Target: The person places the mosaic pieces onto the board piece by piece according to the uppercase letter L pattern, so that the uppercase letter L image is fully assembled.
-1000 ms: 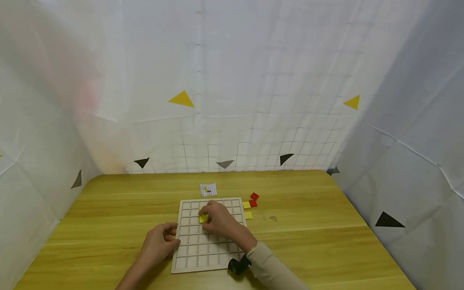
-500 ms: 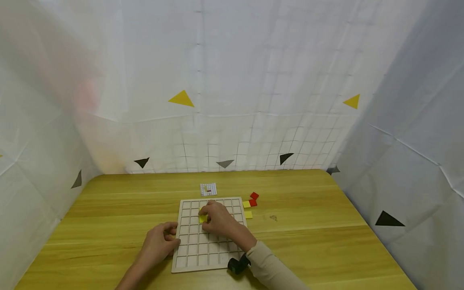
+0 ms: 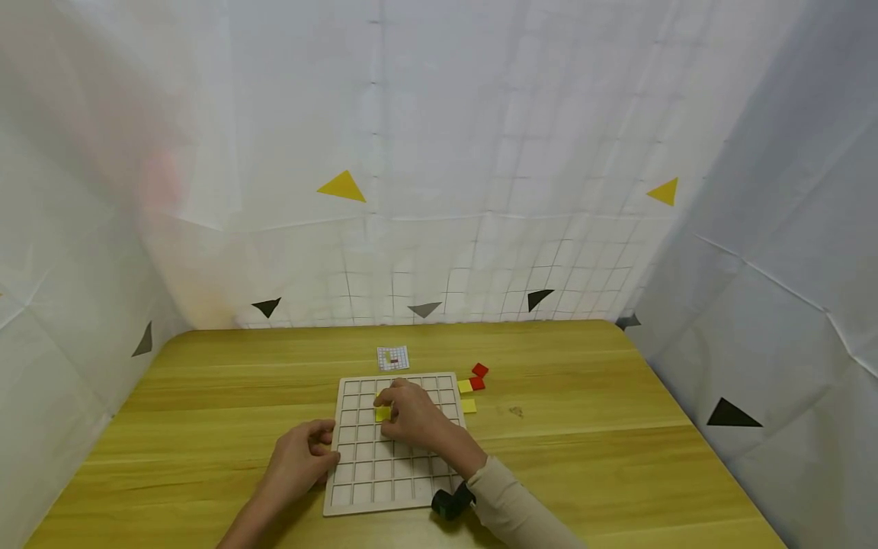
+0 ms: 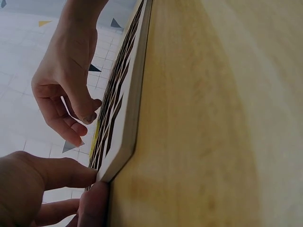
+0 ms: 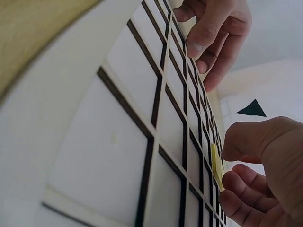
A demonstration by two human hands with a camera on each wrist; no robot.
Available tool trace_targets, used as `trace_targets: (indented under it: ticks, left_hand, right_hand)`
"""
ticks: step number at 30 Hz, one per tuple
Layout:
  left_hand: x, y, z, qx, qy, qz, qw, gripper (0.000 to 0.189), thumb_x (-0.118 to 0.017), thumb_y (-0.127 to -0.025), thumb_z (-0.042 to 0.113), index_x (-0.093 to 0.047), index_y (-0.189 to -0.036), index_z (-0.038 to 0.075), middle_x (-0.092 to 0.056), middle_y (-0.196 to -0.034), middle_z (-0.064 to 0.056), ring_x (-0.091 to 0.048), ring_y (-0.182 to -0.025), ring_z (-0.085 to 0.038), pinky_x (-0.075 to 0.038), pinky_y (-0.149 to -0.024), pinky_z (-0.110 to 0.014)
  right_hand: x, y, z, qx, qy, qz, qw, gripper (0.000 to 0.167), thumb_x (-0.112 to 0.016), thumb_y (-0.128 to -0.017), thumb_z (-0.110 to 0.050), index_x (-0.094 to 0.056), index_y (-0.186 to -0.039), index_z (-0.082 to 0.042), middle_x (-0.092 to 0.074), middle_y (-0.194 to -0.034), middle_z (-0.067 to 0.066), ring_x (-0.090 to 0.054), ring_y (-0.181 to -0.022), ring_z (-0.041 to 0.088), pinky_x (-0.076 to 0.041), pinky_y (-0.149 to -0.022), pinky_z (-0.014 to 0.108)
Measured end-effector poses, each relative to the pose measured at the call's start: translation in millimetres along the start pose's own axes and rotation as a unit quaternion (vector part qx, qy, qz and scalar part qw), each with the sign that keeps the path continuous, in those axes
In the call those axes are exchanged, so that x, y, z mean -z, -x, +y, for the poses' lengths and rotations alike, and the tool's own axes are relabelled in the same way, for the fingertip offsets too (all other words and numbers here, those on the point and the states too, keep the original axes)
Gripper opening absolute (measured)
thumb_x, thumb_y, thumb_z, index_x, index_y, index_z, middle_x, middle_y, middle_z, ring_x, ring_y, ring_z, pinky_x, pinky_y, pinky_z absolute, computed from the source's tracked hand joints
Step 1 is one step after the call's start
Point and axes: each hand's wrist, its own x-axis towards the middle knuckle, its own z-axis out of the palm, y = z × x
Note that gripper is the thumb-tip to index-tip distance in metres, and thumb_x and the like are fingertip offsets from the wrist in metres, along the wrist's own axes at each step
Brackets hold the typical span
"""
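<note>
A pale wooden grid board (image 3: pixel 366 496) lies flat on the table. My left hand (image 3: pixel 299 461) grips its left edge; in the left wrist view, the thumb (image 4: pixel 71 173) lies on top and a finger presses the side. Over the board's upper part, my right hand (image 3: pixel 414 415) has its fingers bent, thumb and index apart. Beneath them, yellow tiles (image 3: pixel 382 414) sit in the grid, partly covered by the hand. In the right wrist view, a fingertip is at the end of a yellow tile (image 5: pixel 217 165); whether it touches is unclear.
Right of the board lie two loose yellow tiles (image 3: pixel 469 406) and two red tiles (image 3: pixel 480 370). A small printed grid card (image 3: pixel 393 358) is behind the board. A black device (image 3: pixel 453 503) sits at the right wrist. White sheeting (image 3: pixel 439 152) encloses the wooden table (image 3: pixel 583 457).
</note>
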Motion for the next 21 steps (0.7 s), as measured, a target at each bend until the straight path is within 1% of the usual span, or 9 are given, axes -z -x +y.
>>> trace_targets:
  ticks: [7,11,15,19,21]
  left_hand:
    - [-0.2,0.0,-0.1,0.000,0.006,-0.001,1.0000,0.051,-0.076,-0.079,-0.005,-0.061,-0.128,-0.006,-0.063,-0.102,-0.009,-0.065,-0.080,-0.018,-0.056,-0.056,-0.033]
    - [0.7,0.7,0.1,-0.006,0.004,-0.002,1.0000,0.052,-0.077,-0.078,-0.004,-0.061,-0.128,-0.007,-0.063,-0.102,-0.010,-0.065,-0.080,-0.018,-0.056,-0.055,-0.033]
    - [0.7,0.9,-0.5,-0.007,0.001,-0.002,1.0000,0.052,-0.077,-0.078,-0.004,-0.061,-0.127,-0.007,-0.063,-0.102,-0.009,-0.065,-0.080,-0.018,-0.056,-0.055,-0.033]
    - [-0.3,0.4,-1.5,0.000,0.001,-0.002,1.0000,0.052,-0.077,-0.078,-0.004,-0.062,-0.127,-0.005,-0.063,-0.101,-0.008,-0.065,-0.080,-0.018,-0.056,-0.055,-0.033]
    - [-0.1,-0.1,-1.9,-0.002,0.001,-0.002,1.0000,0.052,-0.077,-0.078,-0.004,-0.062,-0.127,-0.006,-0.063,-0.101,-0.008,-0.065,-0.080,-0.018,-0.056,-0.055,-0.033]
  right_hand:
    - [3.7,4.6,-2.0,-0.003,-0.005,-0.001,1.0000,0.029,-0.076,-0.079,-0.006,-0.075,-0.108,-0.007,-0.061,-0.095,0.002,-0.059,-0.078,0.010,-0.047,-0.065,0.017]
    - [3.9,7.6,-1.0,-0.004,0.000,0.003,1.0000,0.030,-0.076,-0.080,-0.006,-0.075,-0.109,-0.008,-0.060,-0.094,0.000,-0.057,-0.078,0.008,-0.046,-0.064,0.017]
    - [5.1,12.2,-0.8,0.002,-0.004,0.012,0.9999,0.030,-0.073,-0.079,-0.004,-0.075,-0.109,-0.006,-0.061,-0.095,0.003,-0.058,-0.077,0.008,-0.047,-0.064,0.017]
    - [7.3,18.4,-0.9,0.003,-0.009,0.020,0.9997,0.028,-0.072,-0.080,-0.002,-0.075,-0.107,-0.005,-0.061,-0.094,0.006,-0.060,-0.076,0.011,-0.047,-0.063,0.017]
    - [7.6,20.5,0.0,0.008,-0.004,0.025,0.9997,0.026,-0.071,-0.081,-0.002,-0.075,-0.106,-0.005,-0.062,-0.094,0.006,-0.060,-0.075,0.010,-0.047,-0.063,0.017]
